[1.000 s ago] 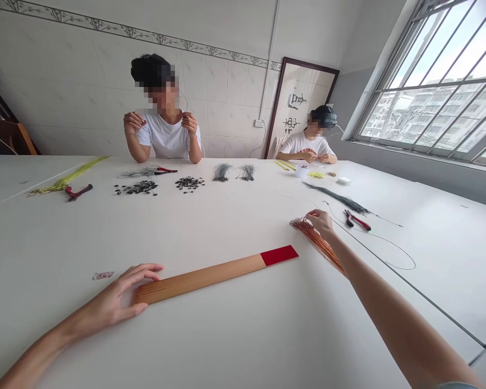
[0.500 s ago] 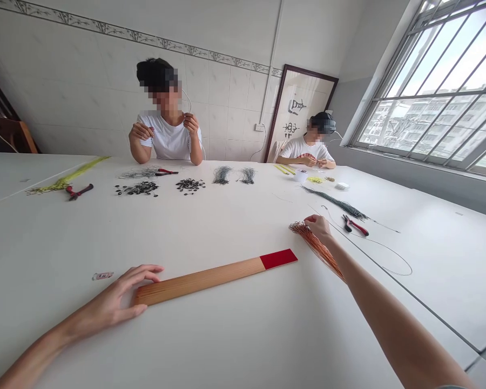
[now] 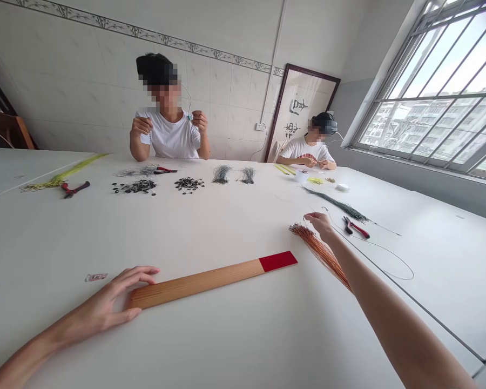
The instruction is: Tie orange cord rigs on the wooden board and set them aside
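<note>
My left hand [image 3: 101,305] spans the near-left end of a flat wooden strip [image 3: 198,283], thumb against its near edge and fingers at its far edge. The strip lies on the white table and has a red right end. Beyond that end, a bundle of orange-brown wires [image 3: 322,254] with small looped ends lies on the table. My right hand [image 3: 319,222] is closed in a pinch above the bundle. A thin wire [image 3: 305,219] pokes from its fingertips, looking lifted slightly off the others; the forearm hides the bundle's lower part.
Red-handled pliers [image 3: 356,228], a dark wire bundle [image 3: 336,204] and a long loose wire [image 3: 411,267] lie to the right. Two people sit across the table [image 3: 227,335], hands raised or working. Black piece piles [image 3: 135,187] and more pliers [image 3: 75,189] lie farther off.
My right hand has risen slightly off the wire bundle, with a wire end now showing at its fingertips. My left hand stays at the strip's end. The view has shifted a little.
</note>
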Available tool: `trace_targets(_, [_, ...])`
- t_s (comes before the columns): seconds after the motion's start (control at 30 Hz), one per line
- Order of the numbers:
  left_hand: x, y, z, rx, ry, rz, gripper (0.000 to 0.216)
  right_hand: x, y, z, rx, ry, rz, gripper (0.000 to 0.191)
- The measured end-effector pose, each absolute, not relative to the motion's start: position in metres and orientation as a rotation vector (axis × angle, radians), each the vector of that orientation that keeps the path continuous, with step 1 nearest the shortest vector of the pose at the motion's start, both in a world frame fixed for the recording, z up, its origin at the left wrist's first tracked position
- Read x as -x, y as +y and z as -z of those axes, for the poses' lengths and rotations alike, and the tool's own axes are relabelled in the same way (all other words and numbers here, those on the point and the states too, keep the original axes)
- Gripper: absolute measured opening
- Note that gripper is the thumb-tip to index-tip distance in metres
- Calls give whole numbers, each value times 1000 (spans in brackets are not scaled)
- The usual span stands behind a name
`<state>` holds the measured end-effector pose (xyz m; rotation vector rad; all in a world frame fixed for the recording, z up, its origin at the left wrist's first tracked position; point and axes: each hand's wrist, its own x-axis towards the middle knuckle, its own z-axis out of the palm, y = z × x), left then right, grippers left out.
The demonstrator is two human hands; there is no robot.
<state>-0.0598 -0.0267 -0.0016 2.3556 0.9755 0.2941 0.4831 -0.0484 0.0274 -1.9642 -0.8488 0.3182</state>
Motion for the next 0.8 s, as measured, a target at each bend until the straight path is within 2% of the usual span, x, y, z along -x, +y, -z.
trace_targets(0.1, [60, -27, 3, -2353, 975, -288, 31, -487, -40, -37, 1841, -728, -330, 19])
trace_targets(0.33, [62, -27, 4, -2291, 985, -281, 32, -488, -27, -89, 1563, -473, -174, 6])
trace_targets(0.5, [53, -34, -5, -2166, 1025, -326, 32, -441, -34, -132, 1230, -754, -47, 6])
trace_targets(0.63, [43, -43, -17, -1986, 1063, -367, 34, -354, -46, -134, 1100, -1171, -257, 10])
trace_targets(0.8, [38, -48, -25, -1804, 1050, -353, 37, -231, -66, -84, 1015, -1743, -906, 14])
